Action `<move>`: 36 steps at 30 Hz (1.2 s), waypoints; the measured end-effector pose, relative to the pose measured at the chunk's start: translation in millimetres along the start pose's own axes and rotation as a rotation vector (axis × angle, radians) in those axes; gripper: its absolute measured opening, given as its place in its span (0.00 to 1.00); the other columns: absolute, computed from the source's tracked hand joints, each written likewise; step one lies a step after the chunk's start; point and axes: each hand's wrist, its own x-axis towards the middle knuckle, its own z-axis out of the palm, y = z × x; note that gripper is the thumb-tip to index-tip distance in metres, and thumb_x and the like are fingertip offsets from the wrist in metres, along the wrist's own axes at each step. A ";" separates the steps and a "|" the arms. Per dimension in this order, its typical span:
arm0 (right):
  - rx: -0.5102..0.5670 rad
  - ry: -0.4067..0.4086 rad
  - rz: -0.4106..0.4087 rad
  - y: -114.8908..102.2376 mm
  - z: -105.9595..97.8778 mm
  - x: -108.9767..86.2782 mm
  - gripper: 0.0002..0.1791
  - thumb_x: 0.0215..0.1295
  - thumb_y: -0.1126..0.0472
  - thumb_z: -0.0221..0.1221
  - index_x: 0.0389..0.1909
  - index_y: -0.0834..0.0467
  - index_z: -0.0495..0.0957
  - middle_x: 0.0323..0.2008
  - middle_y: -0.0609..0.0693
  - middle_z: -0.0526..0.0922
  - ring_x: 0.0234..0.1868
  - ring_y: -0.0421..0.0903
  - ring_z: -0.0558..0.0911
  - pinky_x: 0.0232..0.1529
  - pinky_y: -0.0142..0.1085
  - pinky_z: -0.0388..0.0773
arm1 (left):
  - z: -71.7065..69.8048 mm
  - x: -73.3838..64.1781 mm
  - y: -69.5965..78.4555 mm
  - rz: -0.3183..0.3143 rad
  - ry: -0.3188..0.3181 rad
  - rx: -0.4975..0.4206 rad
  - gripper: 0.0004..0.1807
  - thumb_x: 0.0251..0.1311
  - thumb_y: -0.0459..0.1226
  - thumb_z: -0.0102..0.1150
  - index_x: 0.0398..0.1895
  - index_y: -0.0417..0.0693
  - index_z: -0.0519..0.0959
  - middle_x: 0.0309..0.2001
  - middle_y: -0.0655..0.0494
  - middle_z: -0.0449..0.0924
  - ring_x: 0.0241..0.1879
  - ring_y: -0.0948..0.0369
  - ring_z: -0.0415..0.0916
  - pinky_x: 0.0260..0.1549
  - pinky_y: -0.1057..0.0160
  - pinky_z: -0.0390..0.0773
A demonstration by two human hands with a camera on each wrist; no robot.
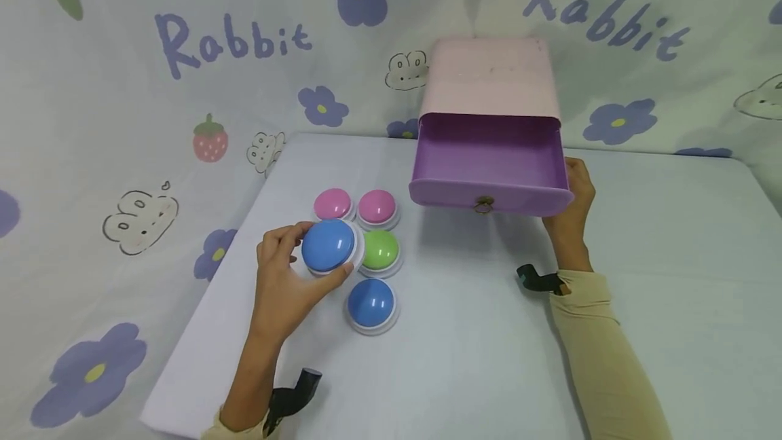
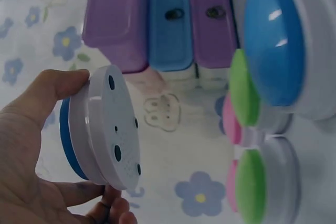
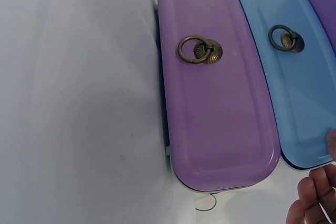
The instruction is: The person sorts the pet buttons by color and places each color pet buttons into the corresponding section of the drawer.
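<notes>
Left hand [image 1: 284, 284] holds a blue-domed button [image 1: 328, 245] by its rim, raised above the counter [image 1: 458, 352].
Thumb and fingers part just enough to span the white base; that edge pinch looks sound, provided nothing presses the dome and the button clears the green-domed one [image 1: 380, 250] close by. The right hand [image 1: 573, 212] is at the side of the pink cabinet [image 1: 491, 77], whose purple top drawer [image 1: 440, 194] stands open; whether its fingers grip, I cannot tell. Steadying the cabinet there seems wise.

Indoor tabletop setting, white table [image 1: 464, 358], rabbit-print cloth backdrop [image 1: 91, 134]
</notes>
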 end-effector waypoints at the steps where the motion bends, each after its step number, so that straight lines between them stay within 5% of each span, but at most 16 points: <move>1: -0.008 -0.001 -0.005 -0.3 -0.1 -0.2 0.07 0.64 0.79 0.55 0.37 0.80 0.79 0.37 0.33 0.73 0.38 0.29 0.72 0.40 0.25 0.69 | -1.1 3.7 4.5 0.013 -0.002 0.000 0.42 0.45 0.45 0.79 0.64 0.41 0.73 0.55 0.44 0.65 0.58 0.50 0.59 0.50 0.48 0.64; 17: 0.002 -0.012 0.020 1.7 -3.8 0.7 0.08 0.63 0.80 0.56 0.39 0.80 0.80 0.37 0.36 0.72 0.39 0.30 0.72 0.42 0.25 0.69 | 2.5 59.0 68.3 0.103 -0.084 -0.025 0.42 0.46 0.49 0.78 0.65 0.47 0.73 0.59 0.48 0.65 0.60 0.53 0.61 0.52 0.47 0.71; 36: -0.015 -0.035 -0.007 0.1 -4.7 4.2 0.08 0.63 0.79 0.57 0.40 0.80 0.80 0.39 0.37 0.72 0.42 0.31 0.72 0.44 0.24 0.69 | 27.0 98.7 115.7 0.143 -0.147 -0.071 0.43 0.44 0.53 0.78 0.64 0.47 0.74 0.59 0.52 0.66 0.62 0.57 0.60 0.52 0.53 0.69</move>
